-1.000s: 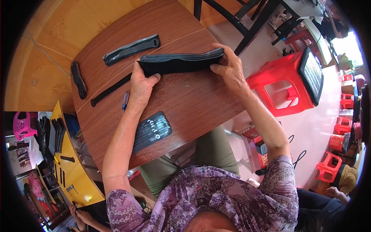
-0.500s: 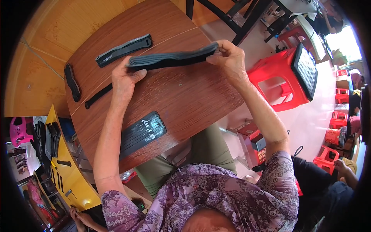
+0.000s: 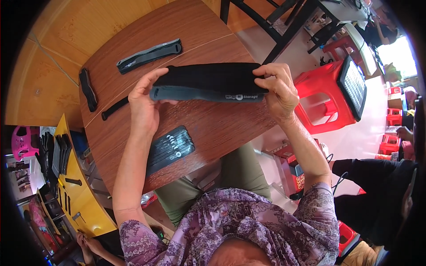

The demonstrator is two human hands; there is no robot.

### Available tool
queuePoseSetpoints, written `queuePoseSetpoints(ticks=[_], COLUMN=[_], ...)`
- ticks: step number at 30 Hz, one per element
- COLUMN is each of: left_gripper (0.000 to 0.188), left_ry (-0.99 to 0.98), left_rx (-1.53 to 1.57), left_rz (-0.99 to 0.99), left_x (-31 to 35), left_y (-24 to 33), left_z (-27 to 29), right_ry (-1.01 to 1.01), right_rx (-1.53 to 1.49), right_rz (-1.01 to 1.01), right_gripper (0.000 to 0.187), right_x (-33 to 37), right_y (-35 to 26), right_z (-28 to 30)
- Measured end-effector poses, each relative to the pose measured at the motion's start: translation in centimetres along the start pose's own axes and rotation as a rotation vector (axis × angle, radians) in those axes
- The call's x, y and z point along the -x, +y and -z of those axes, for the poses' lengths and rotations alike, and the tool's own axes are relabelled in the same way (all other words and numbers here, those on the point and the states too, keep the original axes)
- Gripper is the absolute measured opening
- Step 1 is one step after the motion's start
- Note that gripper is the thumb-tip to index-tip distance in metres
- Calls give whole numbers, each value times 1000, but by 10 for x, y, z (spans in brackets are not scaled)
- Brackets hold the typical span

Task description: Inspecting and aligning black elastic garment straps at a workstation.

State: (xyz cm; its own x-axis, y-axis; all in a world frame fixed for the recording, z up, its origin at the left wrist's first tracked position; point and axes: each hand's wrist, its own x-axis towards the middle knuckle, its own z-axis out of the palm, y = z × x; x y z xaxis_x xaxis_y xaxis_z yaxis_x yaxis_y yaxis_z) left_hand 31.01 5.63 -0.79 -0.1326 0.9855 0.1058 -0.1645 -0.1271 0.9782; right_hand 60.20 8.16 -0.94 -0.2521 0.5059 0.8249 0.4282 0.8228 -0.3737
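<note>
Between my hands a stack of black and grey fabric straps [image 3: 208, 80] is stretched level above the table, its black faces turned up and grey edges toward me. My left hand [image 3: 146, 95] is closed round the left end, and my right hand [image 3: 279, 88] pinches the right end between thumb and fingers. Nearer to me on the table lies a fanned pile of dark printed straps [image 3: 173, 148], partly behind my left forearm. Farther off rest a bundle of grey straps [image 3: 148, 55], a second dark bundle [image 3: 87, 90], and a narrow black strap [image 3: 115, 109].
The brown wooden table [image 3: 222, 122] stands before my knees. Right of it are a red plastic stool [image 3: 315, 93] with a dark-rimmed basket [image 3: 353, 88] and a red box [image 3: 288, 164]. A yellow table [image 3: 84, 199] with black straps is at left, and a person in black [image 3: 377, 190] at right.
The stack in my hands has tilted, so its black faces show broadly instead of its layered edge. It has come slightly nearer. The person at the right has moved closer.
</note>
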Motion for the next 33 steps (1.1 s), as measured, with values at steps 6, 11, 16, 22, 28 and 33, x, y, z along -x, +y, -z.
queuePoseSetpoints(ticks=[6, 11, 16, 22, 28, 33], left_gripper=[41, 47, 47, 48, 45, 32], left_ry=[110, -3, 15, 93, 142, 129], left_rx=[521, 247, 274, 94, 205, 280], left_rz=[486, 300, 144, -46, -36, 67], left_x=[-3, 6, 17, 39, 57, 78], left_y=[24, 13, 17, 27, 41, 52], left_z=[-7, -5, 4, 16, 31, 55], right_ry=[-59, -27, 120, -176, -232, -198], right_rx=[87, 134, -499, -598, -629, -545], right_rz=[126, 16, -753, -840, -867, -882], right_gripper=[20, 21, 24, 40, 43, 36], right_x=[4, 9, 5, -15, -14, -32], right_y=[-5, -5, -21, -46, -62, -85], right_z=[3, -3, -5, -12, -36, -52])
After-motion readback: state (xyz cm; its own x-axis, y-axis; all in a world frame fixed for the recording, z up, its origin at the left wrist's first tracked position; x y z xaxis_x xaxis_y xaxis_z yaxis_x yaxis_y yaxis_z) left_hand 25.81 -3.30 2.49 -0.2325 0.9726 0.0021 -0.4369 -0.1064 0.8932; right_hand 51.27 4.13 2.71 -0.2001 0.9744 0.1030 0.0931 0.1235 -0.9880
